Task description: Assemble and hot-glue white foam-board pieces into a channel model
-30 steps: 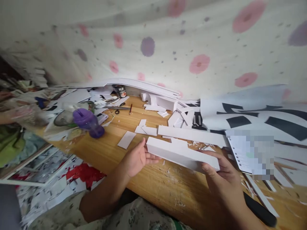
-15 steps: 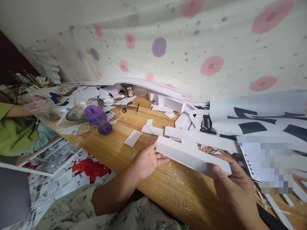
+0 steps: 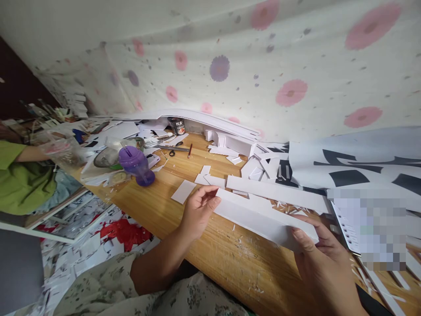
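Between my two hands, above the wooden table, is a long white foam-board box piece (image 3: 256, 219) with a folded, angular shape. My left hand (image 3: 200, 210) pinches its left end between thumb and fingers. At the other end my right hand (image 3: 322, 254) grips it, thumb on the near face and fingers behind. A long flat white strip (image 3: 279, 192) lies just beyond the piece. Smaller white cut pieces (image 3: 210, 179) and a white rectangle (image 3: 183, 192) rest left of it. Part of the far side of the held piece is hidden.
A purple cup (image 3: 136, 164), scissors (image 3: 174, 149), a pencil (image 3: 190, 150) and a black tub (image 3: 178, 126) stand or lie on the table (image 3: 158, 193). A ring-holed sheet (image 3: 348, 224) is at right. A person in a green sleeve (image 3: 19, 175) sits at far left. Scraps cover the floor.
My left hand has gone from open fingers beneath the piece's left end to a pinch on that end. My right hand keeps its grip, and the piece has tilted slightly.
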